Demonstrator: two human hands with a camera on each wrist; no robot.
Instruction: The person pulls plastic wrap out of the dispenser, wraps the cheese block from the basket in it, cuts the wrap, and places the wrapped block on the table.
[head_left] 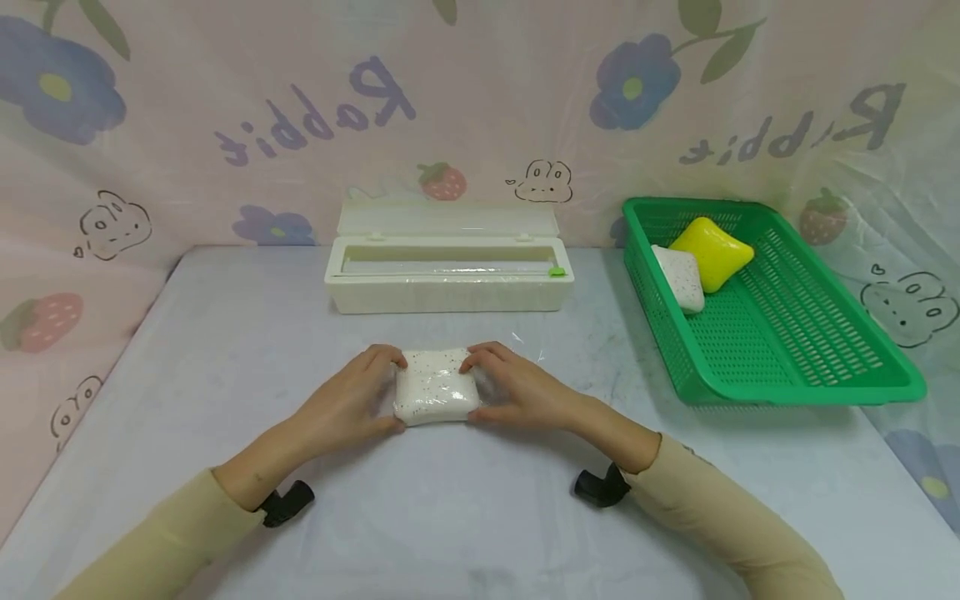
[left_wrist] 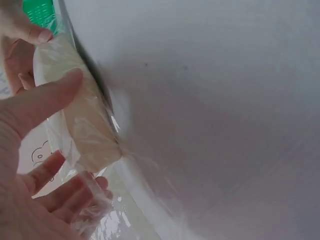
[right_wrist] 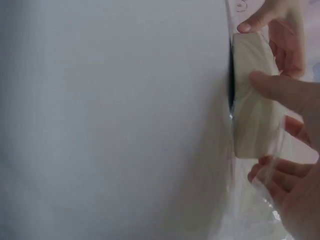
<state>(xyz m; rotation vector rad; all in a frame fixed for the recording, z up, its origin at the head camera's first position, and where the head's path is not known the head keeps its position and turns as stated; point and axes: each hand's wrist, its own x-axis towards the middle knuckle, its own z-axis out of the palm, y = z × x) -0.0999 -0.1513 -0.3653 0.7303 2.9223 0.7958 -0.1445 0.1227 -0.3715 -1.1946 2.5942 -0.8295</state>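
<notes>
A white, dark-speckled, cushion-shaped block (head_left: 437, 392) lies on the table below the middle of the head view, under shiny clear cling film. My left hand (head_left: 347, 402) holds its left end, thumb at the near side and fingers at the far corner. At the opposite end, my right hand (head_left: 528, 393) grips it the same way. The left wrist view shows the thumb pressed against the film-covered side of the block (left_wrist: 90, 125), with loose film over the other fingers. Film also trails past the block (right_wrist: 255, 115) in the right wrist view.
Behind the block stands a white cling film dispenser (head_left: 450, 296), lid raised, with a green slider (head_left: 557, 272) on its edge. To the right, a green plastic basket (head_left: 780, 333) contains a yellow cushion-shaped block (head_left: 714, 254) and another speckled white one (head_left: 679, 279). A printed curtain hangs behind.
</notes>
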